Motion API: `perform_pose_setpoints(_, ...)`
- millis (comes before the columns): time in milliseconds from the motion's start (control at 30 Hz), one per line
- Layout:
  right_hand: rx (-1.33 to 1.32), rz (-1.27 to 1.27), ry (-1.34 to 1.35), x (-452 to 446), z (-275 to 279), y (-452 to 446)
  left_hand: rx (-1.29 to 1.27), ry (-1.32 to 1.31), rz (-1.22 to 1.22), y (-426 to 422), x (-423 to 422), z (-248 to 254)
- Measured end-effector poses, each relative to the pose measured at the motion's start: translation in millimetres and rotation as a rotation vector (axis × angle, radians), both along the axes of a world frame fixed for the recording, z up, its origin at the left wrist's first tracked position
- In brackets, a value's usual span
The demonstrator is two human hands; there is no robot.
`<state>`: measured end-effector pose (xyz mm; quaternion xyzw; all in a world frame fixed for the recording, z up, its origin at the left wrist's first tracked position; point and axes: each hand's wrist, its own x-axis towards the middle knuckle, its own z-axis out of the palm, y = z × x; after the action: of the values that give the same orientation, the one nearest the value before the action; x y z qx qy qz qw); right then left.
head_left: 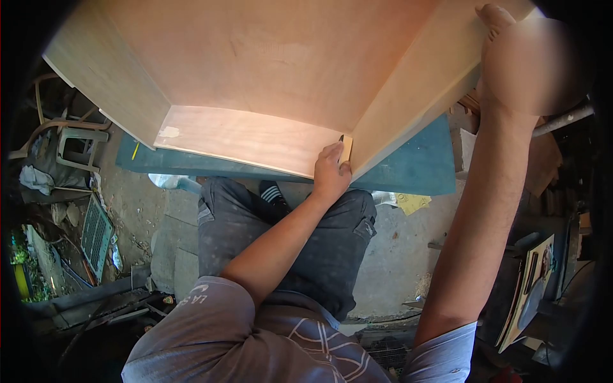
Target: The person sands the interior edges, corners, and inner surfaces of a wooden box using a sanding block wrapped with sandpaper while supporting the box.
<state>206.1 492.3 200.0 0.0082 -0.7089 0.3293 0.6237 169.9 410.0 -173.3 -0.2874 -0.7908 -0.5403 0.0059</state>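
A large open wooden box lies on a blue-green table, its inside facing up. My left hand is at the near right inner corner, fingers closed on a small light block that stands against the box's near wall. A pale patch marks that wall's left end. High on the right, my right hand is at the top edge of the box's right side wall. One finger or thumb shows over the edge; the other fingers are blurred or hidden.
A yellow strip lies on the table's left end. To the left are a plastic stool and a green crate-like panel. A yellow paper is below the table's right side. Boards lean at the lower right.
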Motion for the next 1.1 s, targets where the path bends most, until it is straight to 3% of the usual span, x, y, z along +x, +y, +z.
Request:
perform_pose_setpoints(667,-0.026,-0.004,0.019,-3,-4,7,0.027,-0.03,0.041,6,-2,2)
perform_pose_setpoints(967,-0.037,0.03,0.016,0,-5,1,-0.066,0.125,-0.05,8,-17,-1)
perform_pose_setpoints(1100,-0.043,0.092,0.013,0,-5,-5,-0.112,0.068,-0.083,14,-27,6)
